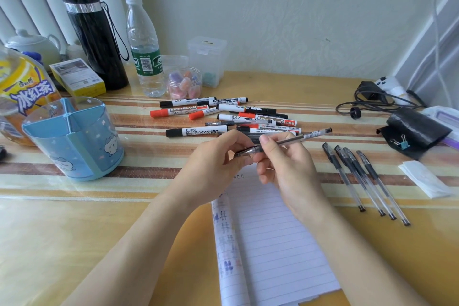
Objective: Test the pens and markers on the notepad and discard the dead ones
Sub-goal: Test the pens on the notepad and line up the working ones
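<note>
In the head view, both hands work on a single gel pen (298, 138) with a clear barrel. It is held in the air just above the top edge of the notepad (273, 243). The right hand (288, 166) pinches the barrel near the grip between thumb and fingers, with the pen's tail pointing up and to the right. The left hand (213, 164) pinches the dark cap (247, 151) at the other end. This two-handed hold fits either pulling the cap off or pushing it back on, and I cannot tell which. The notepad lies on the surface directly under the wrists, so the tip could drop straight onto the lined paper. Small hash marks (239, 176) sit near its top. More blue and dark scribbles run down a curled-over page (224, 231) along its left side.

Beyond the hands lies a loose heap of whiteboard markers (231, 117) with black and orange-red caps, probably awaiting their turn. Four gel pens (360, 176) lie side by side to the right of the notepad, apart from the heap, which looks like a sorted group. A blue partitioned pen holder (74, 141) stands to the left.

One orange-capped marker (183, 110) reads "WHITEBOARD", and others read "WHITEBOARD MARKER". The tea bottle (27, 92) at the far left reads "冰红茶". The green label on the water bottle (145, 57) is too small to read.
</note>
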